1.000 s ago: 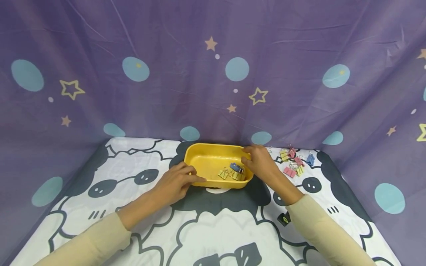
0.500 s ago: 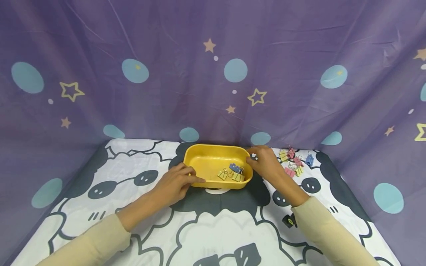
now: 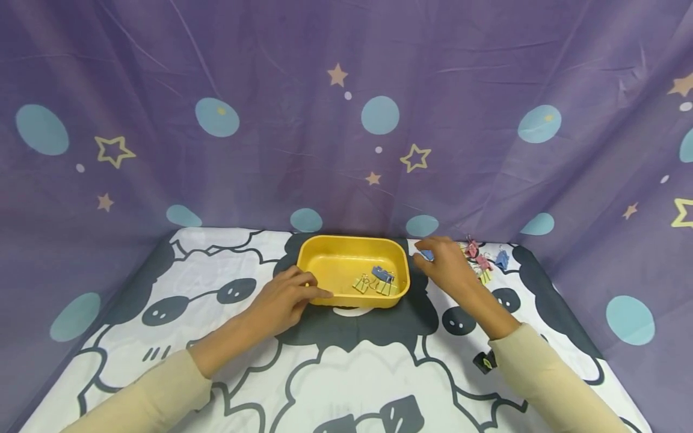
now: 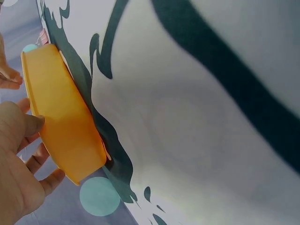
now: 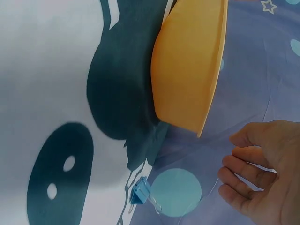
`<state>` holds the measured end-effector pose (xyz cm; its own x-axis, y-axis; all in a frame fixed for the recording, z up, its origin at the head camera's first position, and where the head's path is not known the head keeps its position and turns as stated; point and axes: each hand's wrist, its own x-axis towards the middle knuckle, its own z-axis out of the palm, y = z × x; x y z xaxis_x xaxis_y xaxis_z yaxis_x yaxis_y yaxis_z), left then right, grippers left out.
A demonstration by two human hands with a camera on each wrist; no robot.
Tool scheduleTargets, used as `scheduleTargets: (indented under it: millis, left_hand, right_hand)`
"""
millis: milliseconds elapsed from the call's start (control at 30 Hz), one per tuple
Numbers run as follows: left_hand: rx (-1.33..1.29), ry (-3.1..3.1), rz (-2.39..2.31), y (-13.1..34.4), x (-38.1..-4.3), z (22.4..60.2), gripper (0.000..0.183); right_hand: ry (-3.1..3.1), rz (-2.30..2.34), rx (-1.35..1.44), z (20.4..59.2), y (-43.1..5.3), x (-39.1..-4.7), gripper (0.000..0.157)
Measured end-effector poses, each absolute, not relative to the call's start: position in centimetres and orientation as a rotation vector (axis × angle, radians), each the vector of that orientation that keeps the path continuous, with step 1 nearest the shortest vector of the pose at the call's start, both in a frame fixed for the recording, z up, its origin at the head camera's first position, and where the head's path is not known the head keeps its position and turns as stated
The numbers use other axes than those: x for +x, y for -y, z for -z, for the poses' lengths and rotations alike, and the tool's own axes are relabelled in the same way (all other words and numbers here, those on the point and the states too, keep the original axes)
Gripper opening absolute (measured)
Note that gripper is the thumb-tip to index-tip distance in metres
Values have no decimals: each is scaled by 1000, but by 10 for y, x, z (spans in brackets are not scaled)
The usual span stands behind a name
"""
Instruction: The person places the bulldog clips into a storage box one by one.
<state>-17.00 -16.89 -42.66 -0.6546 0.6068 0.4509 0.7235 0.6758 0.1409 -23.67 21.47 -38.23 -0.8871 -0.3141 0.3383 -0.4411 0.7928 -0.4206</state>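
A yellow plastic tray (image 3: 346, 243) stands at the back of the table, holding a blue binder clip (image 3: 382, 274) and yellow binder clips (image 3: 386, 288) at its right end. My left hand (image 3: 284, 297) grips the tray's front left corner, thumb at the front rim and fingers around the left end. To the right of the tray hovers my right hand (image 3: 446, 267), fingers loosely bent and nothing in them. Another blue binder clip (image 5: 140, 191) lies on the cloth below that hand, partly covered by it in the head view.
Pink binder clips (image 3: 482, 262), a yellow one (image 3: 484, 276) and a further blue one (image 3: 502, 259) lie at the back right. A purple curtain (image 3: 260, 120) rises right behind the table. The sheep-print cloth (image 3: 357, 373) covers the tabletop.
My right hand has moved right, from over the tray's right end to beside it, uncovering a blue binder clip on the cloth. My left hand stays at the tray.
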Motion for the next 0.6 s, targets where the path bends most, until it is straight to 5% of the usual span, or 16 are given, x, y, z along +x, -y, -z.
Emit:
scheduleTargets:
  millis: [600]
  left_hand:
    - [-1040,2526,434,169,-170,426,50]
  right_hand:
    - [2740,-640,550,391,-250,-233,30]
